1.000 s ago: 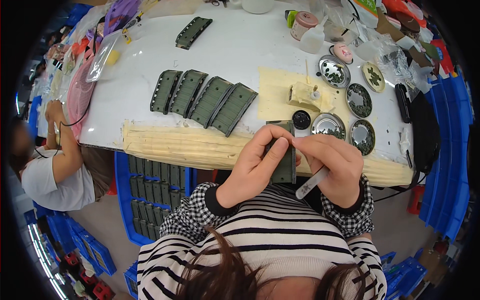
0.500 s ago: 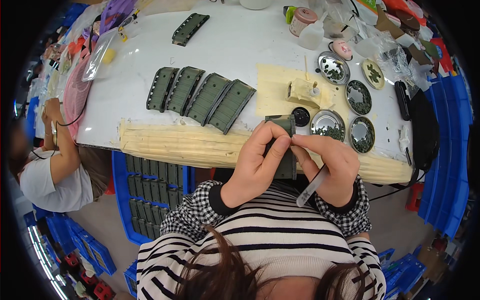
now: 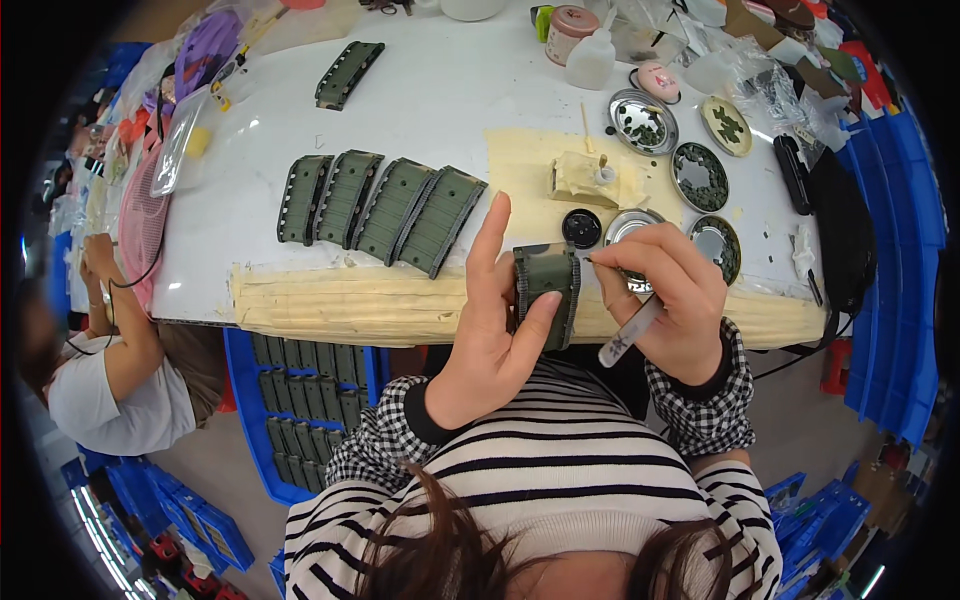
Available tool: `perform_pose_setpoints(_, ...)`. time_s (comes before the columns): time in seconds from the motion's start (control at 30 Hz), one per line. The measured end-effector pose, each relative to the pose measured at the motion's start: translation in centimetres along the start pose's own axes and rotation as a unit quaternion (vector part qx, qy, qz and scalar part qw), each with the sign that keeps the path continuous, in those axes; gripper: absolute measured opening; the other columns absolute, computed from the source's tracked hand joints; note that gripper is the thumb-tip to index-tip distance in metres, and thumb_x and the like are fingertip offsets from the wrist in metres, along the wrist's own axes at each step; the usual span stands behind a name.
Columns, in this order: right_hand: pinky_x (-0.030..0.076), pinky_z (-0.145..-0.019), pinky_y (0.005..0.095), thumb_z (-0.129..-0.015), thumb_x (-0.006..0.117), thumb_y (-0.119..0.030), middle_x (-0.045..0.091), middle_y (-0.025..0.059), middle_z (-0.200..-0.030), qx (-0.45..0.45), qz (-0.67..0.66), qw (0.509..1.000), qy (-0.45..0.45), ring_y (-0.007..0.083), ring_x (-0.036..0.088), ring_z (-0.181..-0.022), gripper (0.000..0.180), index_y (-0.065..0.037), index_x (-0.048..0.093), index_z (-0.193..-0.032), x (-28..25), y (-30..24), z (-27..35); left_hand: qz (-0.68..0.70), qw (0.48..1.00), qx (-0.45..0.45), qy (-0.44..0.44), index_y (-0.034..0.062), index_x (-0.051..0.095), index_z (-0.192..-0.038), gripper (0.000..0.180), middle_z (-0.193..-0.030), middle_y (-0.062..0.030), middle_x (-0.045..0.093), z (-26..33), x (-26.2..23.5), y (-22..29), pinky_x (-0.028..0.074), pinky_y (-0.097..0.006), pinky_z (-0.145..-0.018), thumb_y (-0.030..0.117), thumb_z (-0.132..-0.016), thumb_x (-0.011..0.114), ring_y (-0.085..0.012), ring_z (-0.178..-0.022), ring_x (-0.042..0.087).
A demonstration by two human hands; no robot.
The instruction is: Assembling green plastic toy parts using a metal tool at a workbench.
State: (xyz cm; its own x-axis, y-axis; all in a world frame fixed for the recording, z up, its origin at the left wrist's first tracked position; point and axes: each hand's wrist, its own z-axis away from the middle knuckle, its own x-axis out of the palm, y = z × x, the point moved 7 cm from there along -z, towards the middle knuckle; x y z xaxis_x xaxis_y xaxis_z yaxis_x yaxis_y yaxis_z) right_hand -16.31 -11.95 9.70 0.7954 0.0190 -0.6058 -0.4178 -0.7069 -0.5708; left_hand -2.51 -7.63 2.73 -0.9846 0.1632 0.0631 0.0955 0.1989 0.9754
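My left hand (image 3: 485, 335) grips a curved green camouflage panel (image 3: 548, 272) with dark ribbed side edges. Its thumb presses on the face while the index finger points up, away from the panel. In my right hand (image 3: 685, 300) are silver tweezers (image 3: 632, 333), their flat back end toward my body. The pinching fingertips sit just right of the panel's upper edge, apart from it; anything tiny at the tip is too small to make out. Just beyond are a black round lid (image 3: 581, 229) and a metal dish (image 3: 628, 222), partly covered by my right hand.
Several similar panels (image 3: 395, 210) lie in a row at left, another panel (image 3: 350, 75) farther back. Round dishes (image 3: 700, 178) of small green pieces stand at right, near a tape-covered block (image 3: 580, 180). A padded tape strip (image 3: 350, 300) lines the front edge. A blue crate (image 3: 252, 410) holds more panels; a person (image 3: 120, 380) sits at left.
My right hand has drawn slightly right, away from the panel. My left index finger has lifted off and straightened, and the panel's face has turned more into view. The whole view has shifted a little.
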Motion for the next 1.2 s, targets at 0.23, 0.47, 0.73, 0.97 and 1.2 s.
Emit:
perform_pose_setpoints(0.23, 0.05, -0.053, 0.0314, -0.068, 0.074, -0.002, 0.063, 0.0073, -0.083, -0.049, 0.062, 0.996, -0.031, 0.022, 0.063, -0.063, 0.026, -0.003, 0.067, -0.093, 0.6, 0.0, 0.3, -0.059, 0.998, 0.028, -0.011, 0.0045, -0.013, -0.153, 0.084, -0.126, -0.0217, 0.05, 0.5, 0.3, 0.9, 0.041, -0.032, -0.099, -0.009, -0.095, 0.046, -0.0232, -0.112, 0.054)
perform_pose_setpoints(0.47, 0.047, -0.052, 0.0302, -0.066, 0.069, -0.005, 0.063, 0.0061, -0.091, -0.1, 0.112, 0.986, -0.077, 0.019, 0.058, -0.059, 0.031, -0.003, 0.067, -0.097, 0.7, -0.6, 0.8, -0.113, 0.992, 0.033, -0.039, 0.0031, -0.014, -0.153, 0.087, -0.134, -0.023, 0.048, 0.7, 0.5, 1.1, 0.038, -0.032, -0.103, -0.009, -0.093, 0.048, -0.0247, -0.119, 0.052)
perform_pose_setpoints(0.73, 0.047, -0.052, 0.0297, -0.065, 0.066, -0.002, 0.063, 0.0075, -0.093, -0.108, 0.156, 0.971, -0.145, 0.019, 0.058, -0.059, 0.037, -0.002, 0.067, -0.102, 0.7, -1.8, 1.6, -0.105, 0.993, 0.055, -0.001, -0.0006, -0.004, -0.154, 0.084, -0.109, -0.019, 0.057, 1.1, 0.4, 0.7, 0.046, -0.03, -0.087, -0.007, -0.092, 0.052, -0.0228, -0.094, 0.058)
perform_pose_setpoints(0.97, 0.046, -0.059, 0.0295, -0.072, 0.067, 0.006, 0.064, 0.0089, -0.086, 0.115, 0.063, 0.991, 0.035, 0.0202, 0.06, -0.067, 0.026, -0.001, 0.067, -0.098, -4.3, 3.1, 3.0, -0.032, 0.999, 0.005, -0.03, 0.009, -0.018, -0.153, 0.086, -0.132, -0.024, 0.052, 0.7, 0.5, 0.4, 0.049, -0.034, -0.094, -0.007, -0.095, 0.044, -0.0221, -0.107, 0.061)
perform_pose_setpoints(1.2, 0.048, -0.063, 0.0297, -0.079, 0.067, 0.005, 0.062, 0.0101, -0.084, 0.227, 0.148, 0.963, -0.012, 0.0219, 0.062, -0.071, 0.015, 0.002, 0.066, -0.093, -8.0, 9.6, 5.3, 0.052, 0.994, -0.091, -0.001, 0.0023, -0.011, -0.154, 0.085, -0.127, -0.0219, 0.054, 0.4, 0.6, -0.3, 0.039, -0.031, -0.101, -0.007, -0.093, 0.048, -0.0224, -0.115, 0.054)
